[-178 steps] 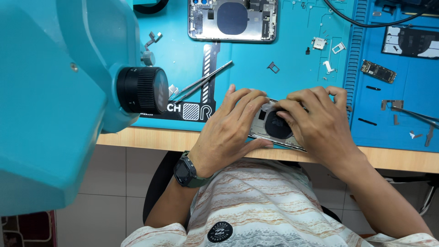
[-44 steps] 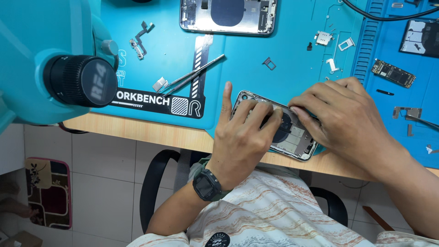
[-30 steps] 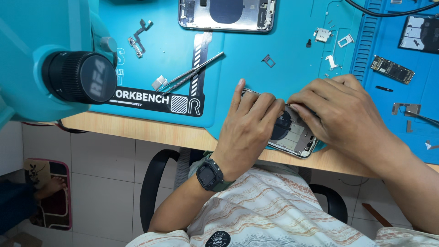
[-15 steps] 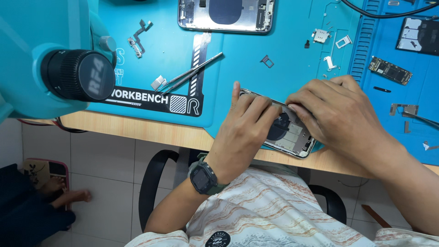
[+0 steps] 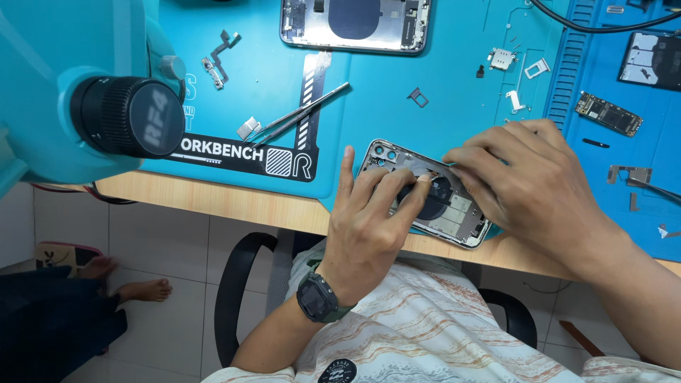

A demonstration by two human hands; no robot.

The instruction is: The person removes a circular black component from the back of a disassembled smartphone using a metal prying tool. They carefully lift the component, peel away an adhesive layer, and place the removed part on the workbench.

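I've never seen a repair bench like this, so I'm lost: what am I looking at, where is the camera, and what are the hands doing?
The camera sits on the person's head, looking down at a blue work mat on a wooden bench. Both hands rest on an opened phone housing at the mat's near edge: the left hand presses fingers onto its inside, the right hand covers its far side. The big teal device at left is a microscope. Further back lie a second opened phone housing, tweezers, a small circuit board and tiny loose parts. Whether the hands pinch anything is hidden.
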